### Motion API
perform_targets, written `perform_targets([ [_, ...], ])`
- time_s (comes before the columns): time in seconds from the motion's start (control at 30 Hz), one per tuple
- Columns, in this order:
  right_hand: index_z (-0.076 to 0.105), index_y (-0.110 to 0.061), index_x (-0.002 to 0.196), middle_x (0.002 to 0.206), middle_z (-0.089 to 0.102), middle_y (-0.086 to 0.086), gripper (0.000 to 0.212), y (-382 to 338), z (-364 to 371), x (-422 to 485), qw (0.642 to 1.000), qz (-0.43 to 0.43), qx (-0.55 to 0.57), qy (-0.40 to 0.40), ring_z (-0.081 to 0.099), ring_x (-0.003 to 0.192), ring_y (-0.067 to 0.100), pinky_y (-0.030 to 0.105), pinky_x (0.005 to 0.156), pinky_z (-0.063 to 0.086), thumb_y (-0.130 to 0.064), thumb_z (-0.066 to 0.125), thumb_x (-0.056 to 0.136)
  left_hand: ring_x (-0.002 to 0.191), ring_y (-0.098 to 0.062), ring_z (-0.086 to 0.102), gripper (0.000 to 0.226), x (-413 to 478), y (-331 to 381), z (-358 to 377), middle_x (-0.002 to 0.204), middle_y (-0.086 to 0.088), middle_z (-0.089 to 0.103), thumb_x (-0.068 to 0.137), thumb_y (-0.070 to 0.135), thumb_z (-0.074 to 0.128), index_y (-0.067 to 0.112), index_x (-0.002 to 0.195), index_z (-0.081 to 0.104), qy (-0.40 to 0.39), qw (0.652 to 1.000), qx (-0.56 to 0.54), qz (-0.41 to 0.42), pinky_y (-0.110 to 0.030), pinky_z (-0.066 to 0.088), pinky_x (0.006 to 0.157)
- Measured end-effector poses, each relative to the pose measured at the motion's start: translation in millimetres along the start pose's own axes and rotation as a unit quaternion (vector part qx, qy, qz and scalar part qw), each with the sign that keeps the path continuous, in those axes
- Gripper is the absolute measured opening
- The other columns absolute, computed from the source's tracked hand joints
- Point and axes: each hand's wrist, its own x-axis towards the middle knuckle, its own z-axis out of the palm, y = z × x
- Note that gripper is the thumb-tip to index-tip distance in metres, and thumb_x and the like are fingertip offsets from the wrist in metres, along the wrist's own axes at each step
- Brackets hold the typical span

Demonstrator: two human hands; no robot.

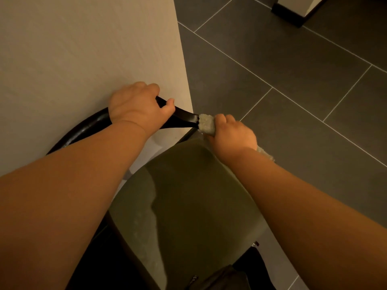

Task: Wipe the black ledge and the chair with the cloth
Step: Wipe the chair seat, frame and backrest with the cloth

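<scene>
Now | one chair [188,185] | left hand [136,105] grips its backrest [182,118] | right hand [232,137] clutches one cloth [206,124], seemingly touching backrest

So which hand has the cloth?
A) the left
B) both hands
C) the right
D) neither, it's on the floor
C: the right hand grips the cloth against the end of the chair back, while the left hand grips the chair back with no cloth.
</scene>
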Motion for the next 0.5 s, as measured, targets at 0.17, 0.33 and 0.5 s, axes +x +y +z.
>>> perform_targets([
  [0.17, 0.039, -0.013, 0.145, 0.12, 0.056, 0.01, 0.063, 37.3, 2.8, -69.0, 0.995, 0.057, -0.065, 0.041, 0.061, 0.102, 0.033, 0.042, 0.08, 0.049, -0.049, 0.055, 0.096, 0.066, -0.028, 0.051, 0.053, 0.5, -1.5, 0.4, 0.078, -0.008, 0.054, 0.097, 0.064, 0.043, 0.015, 0.092, 0.063, 0.001, 1.0, 0.007, 0.006, -0.031, 0.035, 0.055],
  [0.33, 0.046, -0.016, 0.126, 0.117, 0.055, 0.009, 0.045, 17.9, 0.4, -33.0, 0.997, 0.073, -0.033, 0.008, 0.06, 0.102, 0.033, 0.04, 0.072, 0.041, -0.047, 0.058, 0.095, 0.065, -0.03, 0.051, 0.055, 3.0, -1.8, 3.9, 0.077, -0.009, 0.054, 0.096, 0.064, 0.043, 0.013, 0.094, 0.063, 0.001, 1.0, 0.017, -0.004, -0.033, 0.038, 0.056],
  [0.5, 0.047, -0.017, 0.132, 0.118, 0.056, 0.008, 0.052, 16.4, 1.6, -32.1, 0.999, 0.026, -0.014, 0.019, 0.061, 0.103, 0.033, 0.041, 0.077, 0.044, -0.046, 0.061, 0.092, 0.068, -0.032, 0.053, 0.056, 1.1, -0.2, 3.5, 0.08, -0.011, 0.056, 0.096, 0.065, 0.043, 0.012, 0.094, 0.062, -0.01, 1.0, 0.024, -0.007, -0.036, 0.045, 0.059],
])
